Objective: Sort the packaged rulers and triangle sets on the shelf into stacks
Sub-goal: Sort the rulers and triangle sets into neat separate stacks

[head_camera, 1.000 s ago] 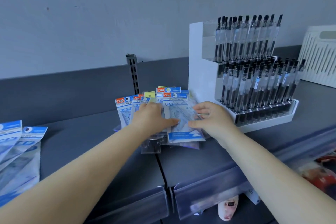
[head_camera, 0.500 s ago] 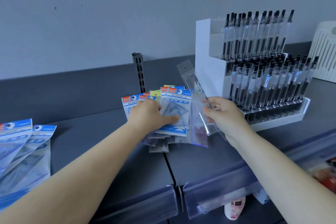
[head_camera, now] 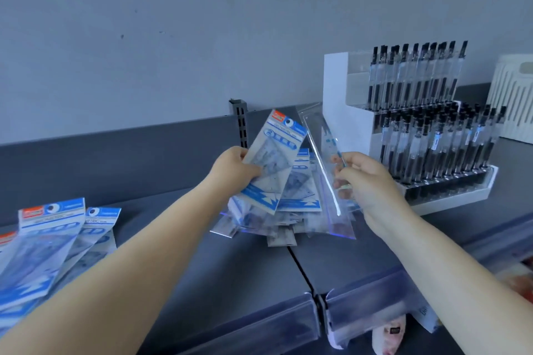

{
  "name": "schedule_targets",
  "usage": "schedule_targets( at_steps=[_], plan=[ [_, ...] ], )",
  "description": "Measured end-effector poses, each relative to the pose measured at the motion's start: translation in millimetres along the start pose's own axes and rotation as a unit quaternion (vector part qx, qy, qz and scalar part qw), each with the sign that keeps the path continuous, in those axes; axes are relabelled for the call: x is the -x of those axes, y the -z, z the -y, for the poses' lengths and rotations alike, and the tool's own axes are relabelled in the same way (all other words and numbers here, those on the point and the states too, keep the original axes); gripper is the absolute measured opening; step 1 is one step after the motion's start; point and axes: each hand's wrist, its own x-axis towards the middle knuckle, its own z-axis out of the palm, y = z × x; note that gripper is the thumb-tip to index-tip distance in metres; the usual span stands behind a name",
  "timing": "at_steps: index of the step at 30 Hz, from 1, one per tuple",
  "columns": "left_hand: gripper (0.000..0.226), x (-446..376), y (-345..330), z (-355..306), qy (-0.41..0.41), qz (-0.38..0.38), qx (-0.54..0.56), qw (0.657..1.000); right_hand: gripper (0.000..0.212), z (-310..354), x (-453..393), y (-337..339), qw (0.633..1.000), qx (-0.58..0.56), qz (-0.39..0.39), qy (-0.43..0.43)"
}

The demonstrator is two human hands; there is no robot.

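triangle-set packet (head_camera: pixel 271 164): glossy clear plastic film, printed blue-white card header | ruler sleeve (head_camera: pixel 326 170): thin transparent plastic, shiny creases | shelf (head_camera: pixel 230 265): smooth matt grey, probably painted metal | price rail (head_camera: pixel 372 305): clear glossy plastic | pen display (head_camera: pixel 343 112): white smooth plastic, clear front panel | wall (head_camera: pixel 202 23): matt, scuffed
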Motion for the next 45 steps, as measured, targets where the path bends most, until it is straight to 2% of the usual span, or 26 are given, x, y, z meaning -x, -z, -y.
schedule_targets(
  at_steps=[3, 7, 11, 17, 24, 27, 30, 35, 37, 41, 45],
  plan=[
    [0.019, 11.7, 31.2, -1.5, 0.028, -0.015, 0.103, 0.994, 0.032, 10.1, 15.4, -28.9, 0.999, -0.029, 0.028, 0.007],
    [0.033, 32.6, 81.7, 9.6, 0.072, 0.002, 0.202, 0.977, 0.033, 17.9, 35.3, -76.8, 0.992, -0.093, 0.089, 0.008],
    [0.033, 57.7, 133.6, 35.5, 0.087, 0.017, 0.270, 0.959, 0.030, 24.6, 52.1, -127.6, 0.983, -0.118, 0.138, -0.003],
    [0.030, 86.6, 201.5, 78.1, 0.092, 0.021, 0.290, 0.952, 0.028, 33.3, 79.7, -195.8, 0.967, -0.133, 0.216, -0.029],
    [0.034, 110.9, 246.0, 110.2, 0.094, -0.006, 0.243, 0.965, 0.027, 37.5, 108.2, -245.1, 0.961, -0.119, 0.248, -0.023],
    [0.045, 118.8, 252.4, 125.1, 0.101, -0.022, 0.204, 0.974, 0.026, 38.2, 118.8, -254.4, 0.959, -0.117, 0.256, -0.027],
    [0.058, 123.0, 260.0, 139.4, 0.092, -0.072, 0.105, 0.988, 0.025, 37.7, 129.0, -259.1, 0.959, -0.101, 0.262, -0.033],
    [0.038, 140.7, 264.5, 146.3, 0.027, -0.090, -0.069, 0.993, 0.024, 38.7, 143.9, -261.4, 0.964, -0.088, 0.249, -0.034],
    [0.035, 152.0, 266.1, 152.5, -0.002, -0.099, -0.163, 0.982, 0.024, 38.7, 151.8, -262.7, 0.966, -0.091, 0.239, -0.038],
    [0.040, 176.2, 274.3, 162.1, -0.031, -0.116, -0.345, 0.931, 0.026, 38.9, 172.5, -268.8, 0.965, -0.102, 0.236, -0.049],
    [0.045, 193.8, 278.6, 169.9, -0.051, -0.121, -0.451, 0.883, 0.029, 38.4, 194.7, -274.7, 0.967, -0.083, 0.233, -0.055]
  ],
)
